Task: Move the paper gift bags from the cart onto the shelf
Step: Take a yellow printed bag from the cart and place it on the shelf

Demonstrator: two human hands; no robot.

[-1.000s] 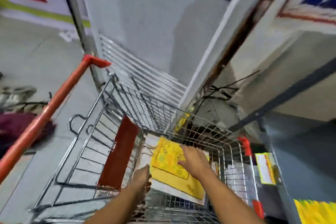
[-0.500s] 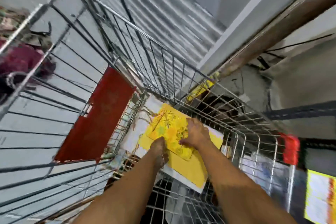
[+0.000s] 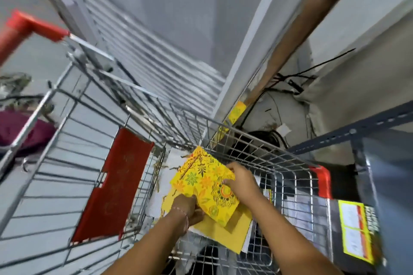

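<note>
A yellow paper gift bag with a flower print (image 3: 204, 182) is tilted up inside the wire cart (image 3: 245, 140). My left hand (image 3: 186, 209) grips its lower left edge and my right hand (image 3: 241, 182) grips its right edge. Under it lie a plain yellow bag (image 3: 232, 232) and white paper (image 3: 156, 198) on the cart's floor. A dark metal shelf frame (image 3: 348, 133) stands to the right of the cart.
The cart's red handle (image 3: 26, 27) is at the upper left and its red child-seat flap (image 3: 116, 183) hangs left of the bags. A grey slatted panel and a post rise behind. Yellow price labels (image 3: 355, 232) sit at the lower right. Cables lie beyond the cart.
Both hands have closed on the flowered bag and tilted it up off the pile. The camera has pulled back, so the red handle shows again.
</note>
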